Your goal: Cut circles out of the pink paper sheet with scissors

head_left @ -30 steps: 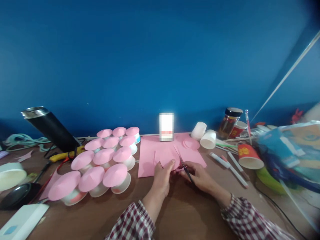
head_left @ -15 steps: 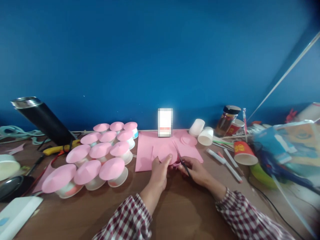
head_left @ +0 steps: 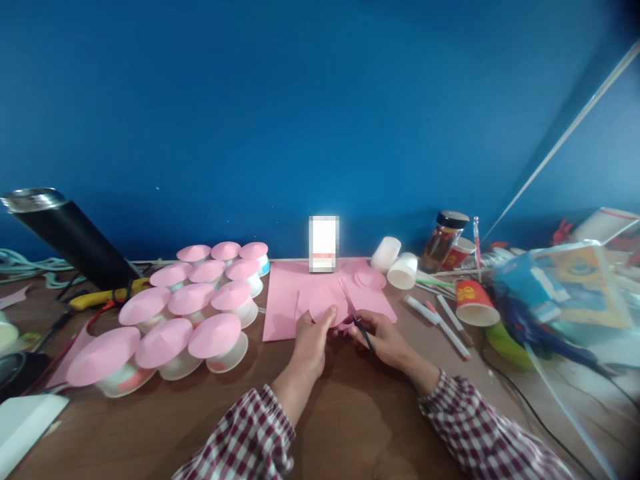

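Note:
My left hand (head_left: 314, 337) pinches a rounded piece of pink paper (head_left: 324, 308), thumb on top. In my right hand (head_left: 383, 339) is a pair of dark-handled scissors (head_left: 364, 331), its blades pointing up and away beside the paper's right edge. A narrow pink offcut hangs near my right fingertips; my fingers partly hide it. Beneath and behind lie pink sheets (head_left: 281, 300) on the brown table. Several cut pink circles (head_left: 371, 278) rest on the sheets' right side. To the left, rows of paper cups (head_left: 229, 355) wear shallow pink paper cones (head_left: 215, 335).
A blurred-out bright phone-like object (head_left: 324, 244) stands against the blue wall. White cups (head_left: 403, 271), markers (head_left: 453, 339), a red cup (head_left: 475, 303) and a brown jar (head_left: 445, 241) are at right. A black flask (head_left: 75, 233) leans at left, near a yellow-handled tool (head_left: 107, 295).
The whole view has shifted slightly, so things appear a little farther left. Both hands keep nearly the same hold on the pink paper and the scissors.

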Demonstrator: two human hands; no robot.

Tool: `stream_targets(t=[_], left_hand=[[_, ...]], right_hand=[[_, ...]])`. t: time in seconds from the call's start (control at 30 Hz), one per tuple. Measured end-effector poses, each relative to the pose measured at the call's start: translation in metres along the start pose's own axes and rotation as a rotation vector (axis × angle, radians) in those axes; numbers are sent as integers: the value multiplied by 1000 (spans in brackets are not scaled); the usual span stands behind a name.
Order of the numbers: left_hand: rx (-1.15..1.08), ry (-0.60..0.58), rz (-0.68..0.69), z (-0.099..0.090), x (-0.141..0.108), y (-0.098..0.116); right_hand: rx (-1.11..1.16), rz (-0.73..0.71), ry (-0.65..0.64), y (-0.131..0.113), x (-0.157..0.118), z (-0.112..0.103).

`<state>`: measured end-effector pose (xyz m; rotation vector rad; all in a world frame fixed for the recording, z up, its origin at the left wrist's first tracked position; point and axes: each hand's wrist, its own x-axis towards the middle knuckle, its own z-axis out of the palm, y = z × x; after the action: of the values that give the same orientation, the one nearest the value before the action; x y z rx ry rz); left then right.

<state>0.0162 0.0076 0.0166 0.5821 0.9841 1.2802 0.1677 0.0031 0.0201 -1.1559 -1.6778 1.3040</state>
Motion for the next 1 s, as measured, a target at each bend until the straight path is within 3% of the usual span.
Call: stream_targets(t=[0.27, 0.53, 0.87, 1.0], left_hand=[[-8, -12, 2, -1, 1, -2], [37, 64, -12, 2, 0, 2], [16, 8, 3, 2, 0, 1], [23, 44, 9, 2, 0, 2]], right_hand=[[16, -7, -28, 1, 1, 0], [19, 13, -12, -3, 2, 2], [9, 5, 6, 2, 1, 0], [20, 10, 11, 3, 1, 0]])
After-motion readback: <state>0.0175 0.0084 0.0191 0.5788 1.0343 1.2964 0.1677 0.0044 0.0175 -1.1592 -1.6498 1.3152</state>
